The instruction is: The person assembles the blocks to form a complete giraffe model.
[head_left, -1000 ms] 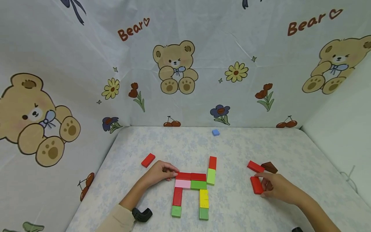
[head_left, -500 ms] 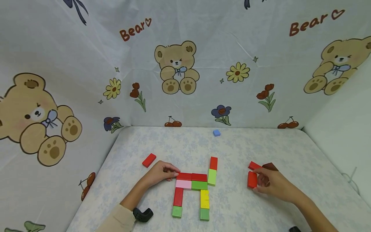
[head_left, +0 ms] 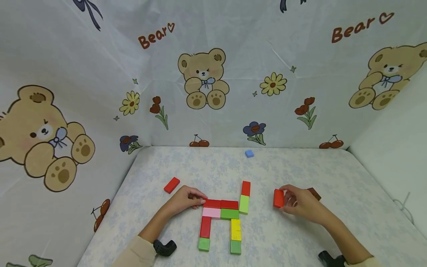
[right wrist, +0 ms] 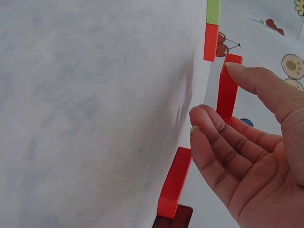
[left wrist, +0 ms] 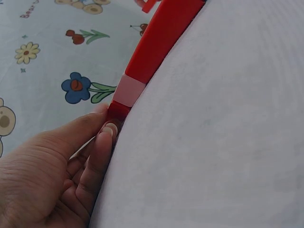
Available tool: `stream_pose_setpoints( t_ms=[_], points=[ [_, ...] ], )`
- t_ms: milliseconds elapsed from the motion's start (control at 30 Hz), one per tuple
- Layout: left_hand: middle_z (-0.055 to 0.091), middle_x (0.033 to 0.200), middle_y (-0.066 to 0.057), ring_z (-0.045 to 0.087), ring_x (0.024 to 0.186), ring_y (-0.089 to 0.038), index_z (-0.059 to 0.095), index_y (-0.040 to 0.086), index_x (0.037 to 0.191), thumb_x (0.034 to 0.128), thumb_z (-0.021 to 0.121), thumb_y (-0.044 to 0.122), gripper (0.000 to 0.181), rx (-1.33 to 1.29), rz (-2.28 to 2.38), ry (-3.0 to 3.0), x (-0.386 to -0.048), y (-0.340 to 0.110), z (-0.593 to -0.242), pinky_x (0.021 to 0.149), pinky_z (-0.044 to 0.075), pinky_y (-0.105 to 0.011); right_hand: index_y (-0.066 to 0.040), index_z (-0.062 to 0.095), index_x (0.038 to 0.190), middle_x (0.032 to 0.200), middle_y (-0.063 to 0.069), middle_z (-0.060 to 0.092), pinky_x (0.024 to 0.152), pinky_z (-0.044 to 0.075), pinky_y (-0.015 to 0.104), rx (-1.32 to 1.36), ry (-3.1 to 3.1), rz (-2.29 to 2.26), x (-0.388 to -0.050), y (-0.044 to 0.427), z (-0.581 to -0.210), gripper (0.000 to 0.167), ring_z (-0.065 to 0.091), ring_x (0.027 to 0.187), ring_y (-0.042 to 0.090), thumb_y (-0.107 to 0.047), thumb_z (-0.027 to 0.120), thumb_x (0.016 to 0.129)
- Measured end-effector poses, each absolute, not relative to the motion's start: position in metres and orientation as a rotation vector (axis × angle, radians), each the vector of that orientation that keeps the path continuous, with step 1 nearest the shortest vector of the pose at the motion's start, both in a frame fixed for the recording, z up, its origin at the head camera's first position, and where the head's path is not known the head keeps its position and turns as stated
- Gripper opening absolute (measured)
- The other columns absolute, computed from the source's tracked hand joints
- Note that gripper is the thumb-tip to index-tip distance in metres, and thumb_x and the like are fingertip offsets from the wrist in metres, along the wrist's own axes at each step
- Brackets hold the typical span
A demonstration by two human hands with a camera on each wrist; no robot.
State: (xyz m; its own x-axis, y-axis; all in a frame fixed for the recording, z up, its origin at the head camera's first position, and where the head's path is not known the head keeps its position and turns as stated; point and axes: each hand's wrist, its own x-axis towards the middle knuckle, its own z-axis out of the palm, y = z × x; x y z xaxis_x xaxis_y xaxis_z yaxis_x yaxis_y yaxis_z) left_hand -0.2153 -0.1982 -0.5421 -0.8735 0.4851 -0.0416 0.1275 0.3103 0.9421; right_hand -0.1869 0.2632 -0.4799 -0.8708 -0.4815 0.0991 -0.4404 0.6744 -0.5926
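Note:
My left hand [head_left: 186, 197] pinches the left end of a red block [head_left: 211, 203] lying in the top row of a flat block shape; the left wrist view shows its fingertips at a red block end [left wrist: 118, 111]. Beside that block lies another red block [head_left: 229, 204], with pink [head_left: 211, 212] and green [head_left: 229, 214] blocks below them. Out to the right, my right hand [head_left: 305, 203] grips a red block [head_left: 278, 198] between thumb and fingers. In the right wrist view, the thumb lies on this block [right wrist: 228, 88], clear of another red block [right wrist: 175, 178].
A loose red block [head_left: 171, 185] lies left of the shape, a blue one [head_left: 249, 153] at the back. A brown block [head_left: 314, 193] sits partly behind my right hand. Red [head_left: 245, 188] and light green [head_left: 244, 204] blocks stand out at the shape's upper right.
My right hand has carried its red block leftward and slightly away from me, and now covers the other red block beside the brown one. My left hand stays at the top row.

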Motion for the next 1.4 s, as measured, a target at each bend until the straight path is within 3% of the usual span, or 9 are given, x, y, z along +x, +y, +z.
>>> stream_pose_setpoints(
  t_ms=[833, 1400],
  points=[
    [0.075, 0.091, -0.002, 0.065, 0.067, -0.014, 0.080, 0.019, 0.106, 0.0924, 0.077, 0.022, 0.014, 0.557, 1.581, 2.281, -0.214, -0.199, -0.543, 0.064, 0.059, -0.029, 0.003, 0.056, 0.131, 0.092, 0.008, 0.067, 0.062, 0.056, 0.027, -0.519, 2.860, -0.919, -0.252, 0.204, -0.476, 0.059, 0.059, 0.075, 0.017, -0.011, 0.085, 0.082],
    [0.076, 0.096, -0.002, 0.066, 0.067, -0.013, 0.080, 0.012, 0.108, 0.0929, 0.077, 0.021, 0.018, 0.569, 1.592, 2.268, -0.216, -0.198, -0.543, 0.064, 0.059, -0.029, 0.007, 0.057, 0.129, 0.079, 0.006, 0.060, 0.059, 0.049, 0.029, -0.464, 2.835, -0.831, -0.294, 0.189, -0.486, 0.058, 0.053, 0.068, 0.018, -0.012, 0.085, 0.083]
  ],
)
